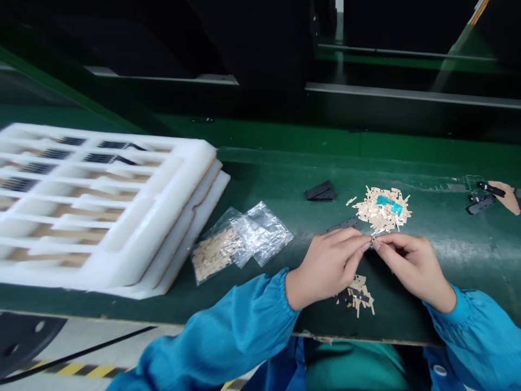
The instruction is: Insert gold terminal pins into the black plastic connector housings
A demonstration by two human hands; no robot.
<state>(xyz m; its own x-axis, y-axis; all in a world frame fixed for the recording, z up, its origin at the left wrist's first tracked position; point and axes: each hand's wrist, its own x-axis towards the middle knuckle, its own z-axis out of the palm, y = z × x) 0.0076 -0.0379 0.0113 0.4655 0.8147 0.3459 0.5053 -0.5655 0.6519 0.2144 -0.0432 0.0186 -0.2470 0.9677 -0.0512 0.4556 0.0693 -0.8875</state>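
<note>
My left hand (pixel 331 263) and my right hand (pixel 413 266) meet over the green table, fingertips pinched on a small light-coloured piece (pixel 373 240). Its exact kind is too small to make out. Just beyond the fingers lies a heap of thin beige pieces (pixel 378 214) with bits of teal film (pixel 389 205) on top. Below my hands, nearer the table edge, is a smaller pile of beige pieces (pixel 360 285) mixed with dark strips. Partly behind my left hand rests a black strip (pixel 345 224).
Stacked white foam trays (pixel 195 179) with black parts in their slots fill the left side. Clear plastic bags (pixel 264 233), one holding beige pieces (pixel 217 254), lie beside them. Black plates (pixel 320 191) sit behind; more black parts (pixel 482 203) are at far right.
</note>
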